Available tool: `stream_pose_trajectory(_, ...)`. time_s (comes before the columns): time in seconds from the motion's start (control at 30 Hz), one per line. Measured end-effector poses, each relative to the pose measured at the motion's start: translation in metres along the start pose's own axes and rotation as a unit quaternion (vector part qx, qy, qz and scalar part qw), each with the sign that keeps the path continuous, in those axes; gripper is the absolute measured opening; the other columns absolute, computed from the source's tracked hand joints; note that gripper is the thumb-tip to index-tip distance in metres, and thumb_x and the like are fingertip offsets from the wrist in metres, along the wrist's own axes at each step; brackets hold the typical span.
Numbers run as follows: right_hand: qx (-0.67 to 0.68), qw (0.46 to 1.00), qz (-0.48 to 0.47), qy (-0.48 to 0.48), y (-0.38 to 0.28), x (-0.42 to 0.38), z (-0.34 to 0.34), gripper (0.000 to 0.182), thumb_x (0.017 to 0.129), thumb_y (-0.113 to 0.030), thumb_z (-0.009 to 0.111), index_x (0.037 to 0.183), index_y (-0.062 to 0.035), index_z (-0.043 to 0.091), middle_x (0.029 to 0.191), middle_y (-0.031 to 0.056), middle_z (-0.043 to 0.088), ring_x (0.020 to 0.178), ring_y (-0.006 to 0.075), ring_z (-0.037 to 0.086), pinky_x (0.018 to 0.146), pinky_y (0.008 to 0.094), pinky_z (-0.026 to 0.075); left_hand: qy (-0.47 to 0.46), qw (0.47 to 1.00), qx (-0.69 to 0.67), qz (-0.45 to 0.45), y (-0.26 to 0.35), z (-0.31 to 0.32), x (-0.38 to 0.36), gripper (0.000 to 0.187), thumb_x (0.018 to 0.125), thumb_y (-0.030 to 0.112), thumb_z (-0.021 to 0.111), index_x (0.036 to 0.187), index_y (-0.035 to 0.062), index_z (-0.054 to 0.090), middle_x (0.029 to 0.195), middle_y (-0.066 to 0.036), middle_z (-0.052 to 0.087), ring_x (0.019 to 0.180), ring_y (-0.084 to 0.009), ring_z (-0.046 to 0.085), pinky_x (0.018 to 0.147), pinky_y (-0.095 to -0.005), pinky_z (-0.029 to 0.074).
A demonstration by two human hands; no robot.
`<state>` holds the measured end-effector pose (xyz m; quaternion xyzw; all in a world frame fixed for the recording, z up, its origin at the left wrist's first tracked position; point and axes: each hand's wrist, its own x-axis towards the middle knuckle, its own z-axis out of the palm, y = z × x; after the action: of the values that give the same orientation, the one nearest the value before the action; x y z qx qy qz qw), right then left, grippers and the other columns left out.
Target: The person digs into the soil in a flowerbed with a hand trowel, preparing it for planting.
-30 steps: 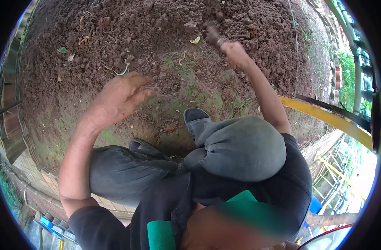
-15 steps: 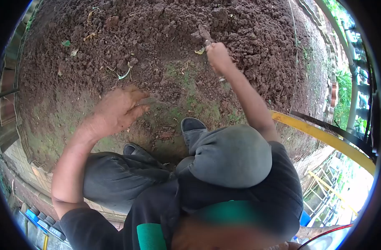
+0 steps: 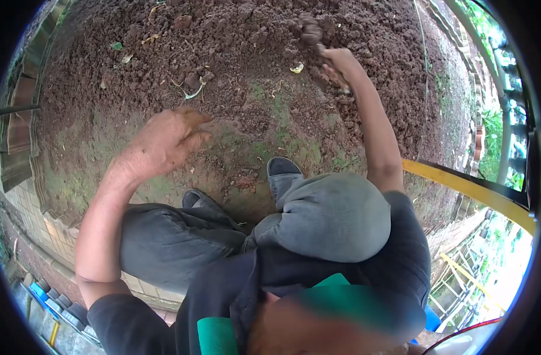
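Landmark = pale leaf [image 3: 296, 68] on the ground. Short tool [image 3: 311, 34] sits just beyond it and a bit to its right, over loose soil [image 3: 241, 38]; right hand [image 3: 343, 61] is closed round the handle. Looks like the grip is set back to keep fingers off the dirty end and let the wrist swing it. Far end is blurred, so can't tell its exact shape or if it's touching soil. Left hand [image 3: 167, 141] is half open, nothing visible in it, nearer the body and left of the leaf, probably out for balance or to stay clear of the tool; contact with the mossy ground [image 3: 255, 148] can't be told. Tool's long axis runs diagonally: working end away from the body and slightly left, handle butt back toward the body, right of the leaf
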<state>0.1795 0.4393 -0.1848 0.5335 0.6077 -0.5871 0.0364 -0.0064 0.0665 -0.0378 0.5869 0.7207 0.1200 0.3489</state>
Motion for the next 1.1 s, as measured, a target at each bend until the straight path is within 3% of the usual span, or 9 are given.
stream_pose_trajectory(0.13, 0.068, 0.973, -0.11, 0.191, 0.015, -0.023, -0.019, 0.022, 0.09, -0.023, 0.056, 0.088, -0.0013, 0.059, 0.057, 0.0042, 0.052, 0.039, 0.0117, 0.045, 0.034, 0.0275, 0.036, 0.039, 0.998, -0.041, -0.013, 0.003, -0.009, -0.006, 0.039, 0.09, 0.027, 0.056, 0.113, -0.0046, 0.058, 0.098, -0.02, 0.061, 0.088, -0.0325, 0.063, 0.079, -0.0423, 0.049)
stream_pose_trajectory(0.27, -0.065, 0.989, -0.115, 0.062, 0.013, -0.011, 0.021, 0.024, 0.091, -0.025, 0.052, 0.081, -0.0041, 0.055, 0.053, 0.0028, 0.049, 0.038, 0.0123, 0.044, 0.035, 0.0278, 0.034, 0.056, 0.998, -0.041, 0.004, -0.01, -0.006, -0.005, 0.037, 0.089, 0.024, 0.056, 0.112, -0.0047, 0.058, 0.097, -0.02, 0.06, 0.09, -0.0337, 0.062, 0.079, -0.0426, 0.048)
stream_pose_trajectory(0.3, -0.114, 0.988, -0.085, 0.064, 0.01, 0.007, 0.038, 0.022, 0.093, -0.026, 0.052, 0.093, -0.0048, 0.06, 0.054, 0.0005, 0.048, 0.039, 0.0093, 0.041, 0.035, 0.0271, 0.033, 0.053, 0.998, -0.026, 0.011, -0.012, -0.002, -0.007, 0.037, 0.089, 0.024, 0.056, 0.112, -0.0043, 0.058, 0.097, -0.02, 0.06, 0.092, -0.0344, 0.061, 0.079, -0.0428, 0.048)
stream_pose_trajectory(0.43, -0.109, 0.987, -0.065, 0.097, 0.003, 0.047, 0.059, 0.03, 0.091, -0.022, 0.053, 0.072, 0.0004, 0.058, 0.049, 0.006, 0.047, 0.035, 0.0175, 0.043, 0.035, 0.0339, 0.036, 0.025, 1.0, -0.003, 0.018, -0.011, 0.0, -0.016, 0.035, 0.088, 0.022, 0.056, 0.114, -0.0023, 0.057, 0.101, -0.02, 0.059, 0.097, -0.0367, 0.058, 0.081, -0.0433, 0.047)
stream_pose_trajectory(0.57, -0.201, 0.936, -0.201, 0.207, 0.048, 0.135, 0.07, 0.032, 0.085, -0.016, 0.052, 0.057, 0.0005, 0.055, 0.047, 0.0104, 0.051, 0.039, 0.0214, 0.051, 0.037, 0.0377, 0.039, 0.04, 0.998, 0.02, 0.036, 0.002, -0.006, -0.001, 0.036, 0.088, 0.021, 0.056, 0.116, -0.0009, 0.055, 0.106, -0.019, 0.057, 0.098, -0.0363, 0.058, 0.083, -0.0432, 0.048)
stream_pose_trajectory(0.7, -0.195, 0.933, -0.19, 0.238, 0.023, 0.119, 0.082, 0.031, 0.083, -0.017, 0.052, 0.058, 0.0007, 0.055, 0.05, 0.0127, 0.053, 0.04, 0.0245, 0.052, 0.041, 0.0397, 0.04, -0.043, 0.998, -0.04, 0.029, 0.027, -0.02, 0.01, 0.035, 0.088, 0.02, 0.057, 0.117, 0.0004, 0.055, 0.111, -0.017, 0.057, 0.099, -0.0351, 0.059, 0.084, -0.0421, 0.049)
stream_pose_trajectory(0.83, -0.055, 0.976, 0.023, 0.209, -0.043, 0.142, 0.09, 0.017, 0.08, -0.006, 0.057, 0.066, -0.0001, 0.05, 0.059, 0.0111, 0.052, 0.045, 0.021, 0.052, 0.04, 0.0398, 0.042, -0.045, 0.997, -0.064, -0.019, 0.028, -0.024, 0.002, 0.034, 0.087, 0.018, 0.06, 0.116, 0.0006, 0.056, 0.114, -0.016, 0.056, 0.099, -0.0337, 0.061, 0.084, -0.0415, 0.05)
stream_pose_trajectory(1.03, -0.136, 0.973, 0.007, 0.184, -0.055, 0.188, 0.082, 0.016, 0.081, 0.002, 0.042, 0.067, -0.0027, 0.048, 0.056, 0.0142, 0.052, 0.041, 0.0225, 0.051, 0.036, 0.0376, 0.039, 0.038, 0.99, -0.05, -0.124, 0.033, -0.018, -0.035, 0.037, 0.084, 0.019, 0.063, 0.116, 0.0003, 0.057, 0.115, -0.018, 0.057, 0.095, -0.0356, 0.062, 0.082, -0.0431, 0.05)
stream_pose_trajectory(1.1, -0.092, 0.984, -0.002, 0.156, -0.044, 0.173, 0.077, 0.014, 0.083, -0.005, 0.052, 0.07, 0.0014, 0.052, 0.059, 0.0146, 0.056, 0.043, 0.0223, 0.053, 0.036, 0.0374, 0.04, 0.037, 0.991, -0.062, -0.117, 0.044, -0.022, -0.047, 0.037, 0.084, 0.02, 0.063, 0.115, 0.0005, 0.058, 0.113, -0.017, 0.057, 0.095, -0.0363, 0.061, 0.081, -0.0439, 0.05)
